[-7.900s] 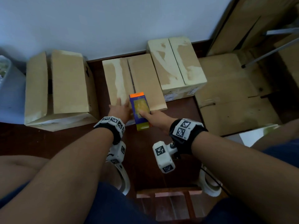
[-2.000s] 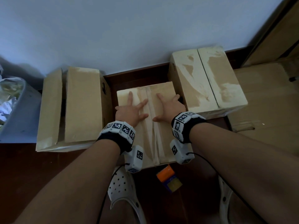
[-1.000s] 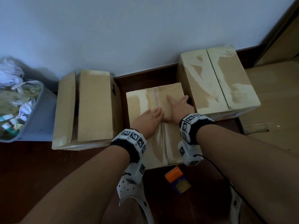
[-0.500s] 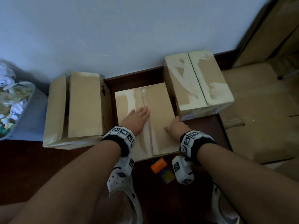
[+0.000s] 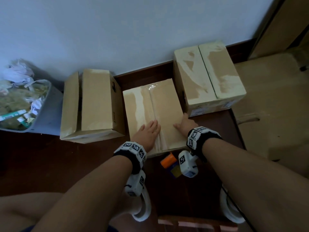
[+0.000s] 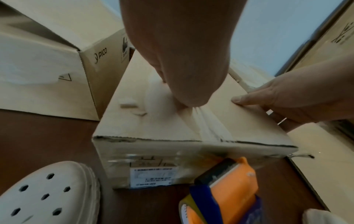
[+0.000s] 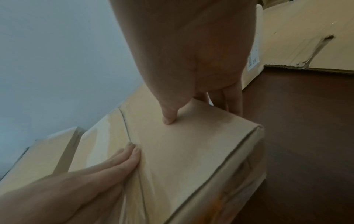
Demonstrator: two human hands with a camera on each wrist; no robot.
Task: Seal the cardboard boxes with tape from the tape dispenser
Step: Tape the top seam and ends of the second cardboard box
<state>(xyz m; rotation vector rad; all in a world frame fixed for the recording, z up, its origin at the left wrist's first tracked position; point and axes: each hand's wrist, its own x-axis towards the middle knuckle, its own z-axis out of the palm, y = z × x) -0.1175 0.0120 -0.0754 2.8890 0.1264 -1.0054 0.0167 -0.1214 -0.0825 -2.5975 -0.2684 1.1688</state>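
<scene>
Brown cardboard fills the middle of the scene: we are pressing on the middle brown cardboard box [image 5: 155,113] standing on the dark wooden floor [image 5: 50,156] close to the pale wall [image 5: 117,30]. Clear shiny tape [image 5: 154,118] is running along the seam between its two closed top flaps and is going down over the near edge.

Our left hand [image 5: 148,133] is lying flat on the top of this box, with straight fingers [image 7: 132,153] kept together beside the taped seam, holding nothing. Our right hand [image 5: 184,124] is gripping the right side of the same box: the thumb is pressing on the top and the other fingers [image 7: 232,98] are curling down over the right edge.

The orange and blue tape dispenser [image 5: 170,164] is lying on the floor just in front of the box, between our two wrists, and no hand is touching it.

A larger brown cardboard box with a gap between its flaps [image 5: 92,104] is standing just beside on the left. A third cardboard box with pale torn patches on top [image 5: 209,76] is standing on the right, close to the wall. A grey bin full of crumpled paper [image 5: 48,113] is sitting at the far left. Flat sheets of cardboard [image 5: 270,97] are lying at the right. A white perforated clog [image 6: 46,195] is showing near the box.
</scene>
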